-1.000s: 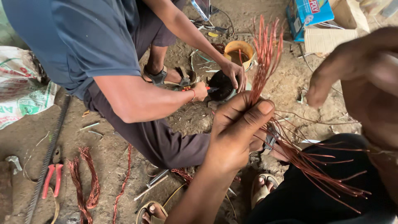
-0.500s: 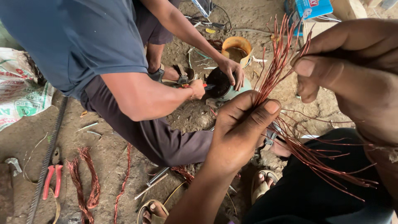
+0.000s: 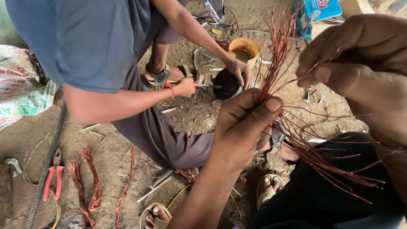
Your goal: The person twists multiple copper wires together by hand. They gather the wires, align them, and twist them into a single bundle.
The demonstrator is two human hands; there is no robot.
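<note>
- My left hand [image 3: 243, 127] is closed around a bundle of copper wires [image 3: 275, 59], thumb pressed across the strands where they cross my palm; the loose ends fan upward above my fist and trail down to the right over my dark trousers [image 3: 322, 191].
- My right hand [image 3: 360, 63] is up close at the right, fingers curled, with thumb and forefinger pinching a few thin strands pulled out from the upper fan.
- Just beyond my left hand, another person in a blue shirt [image 3: 89, 38] crouches on the dirt floor [image 3: 114, 157]. One of their hands [image 3: 184, 87] holds a red-handled tool [image 3: 199, 85] against a dark round part [image 3: 227, 82], which their other hand [image 3: 239, 72] steadies.
- An orange ring-shaped piece [image 3: 243, 44] lies just behind that part.
- Near my feet, sandals [image 3: 269, 191] show beside the trousers.
- Far left on the floor lie red-handled pliers [image 3: 53, 182] beside a ribbed steel bar [image 3: 46, 169], with twisted hanks of copper wire [image 3: 87, 186] next to them.
- A printed sack [image 3: 21, 93] lies at the left edge, a blue box [image 3: 320, 10] at the top right.
</note>
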